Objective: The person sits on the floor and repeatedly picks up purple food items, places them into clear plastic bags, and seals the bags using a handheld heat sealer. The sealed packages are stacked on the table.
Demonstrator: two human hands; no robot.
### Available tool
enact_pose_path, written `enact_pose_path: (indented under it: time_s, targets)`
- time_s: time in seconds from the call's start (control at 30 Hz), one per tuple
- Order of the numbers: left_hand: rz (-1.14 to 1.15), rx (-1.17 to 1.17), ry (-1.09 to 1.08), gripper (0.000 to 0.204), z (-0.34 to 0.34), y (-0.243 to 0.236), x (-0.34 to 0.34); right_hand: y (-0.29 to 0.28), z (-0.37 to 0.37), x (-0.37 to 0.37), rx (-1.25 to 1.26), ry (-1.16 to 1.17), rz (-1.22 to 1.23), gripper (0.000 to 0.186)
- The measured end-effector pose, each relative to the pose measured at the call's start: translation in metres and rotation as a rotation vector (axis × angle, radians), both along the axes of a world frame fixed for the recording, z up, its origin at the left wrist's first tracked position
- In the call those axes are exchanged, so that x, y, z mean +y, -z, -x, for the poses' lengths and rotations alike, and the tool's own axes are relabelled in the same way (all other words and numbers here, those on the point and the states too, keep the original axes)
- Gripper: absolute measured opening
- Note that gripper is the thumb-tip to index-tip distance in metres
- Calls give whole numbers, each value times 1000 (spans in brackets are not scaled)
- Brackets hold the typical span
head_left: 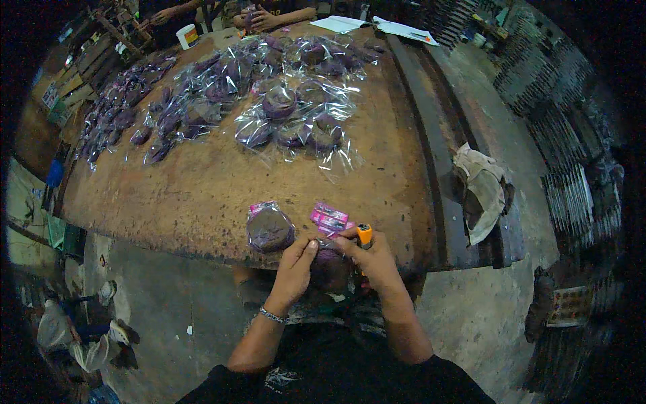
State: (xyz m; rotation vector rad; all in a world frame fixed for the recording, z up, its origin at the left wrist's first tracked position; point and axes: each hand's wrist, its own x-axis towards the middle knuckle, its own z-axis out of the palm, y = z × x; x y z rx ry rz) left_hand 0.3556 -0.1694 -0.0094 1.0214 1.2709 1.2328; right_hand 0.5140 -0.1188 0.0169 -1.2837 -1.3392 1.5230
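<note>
Left hand [296, 264] pinches the near-side purple bundle [328, 256] at the table's front edge, while the right hand [381, 264] grips what looks like an orange lighter [365, 233] and brings its fingertips to the bundle's top; whether they also pinch it, cannot tell. Best handling, I judge: keep the wrap flat and taut between both thumbs, with the lighter's end clear of film. Just beyond lie pink printed cards [329, 217] and a film-wrapped round bundle [270, 230], with more wrapped purple bundles [279, 101] farther across the wooden table [202, 178].
</note>
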Motion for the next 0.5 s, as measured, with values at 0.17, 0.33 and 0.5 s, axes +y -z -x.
enact_pose_path:
  time_s: [0.17,0.33,0.5]
  targets:
    - [-43,234,-1,24,2,-6,3,-6,-12,0,-73,84,-38,19]
    - [-129,109,-10,25,-4,-6,12,6,-2,6,-267,-152,-224,22]
    - [-120,218,4,25,-8,-10,17,8,1,11,-50,-47,-93,19]
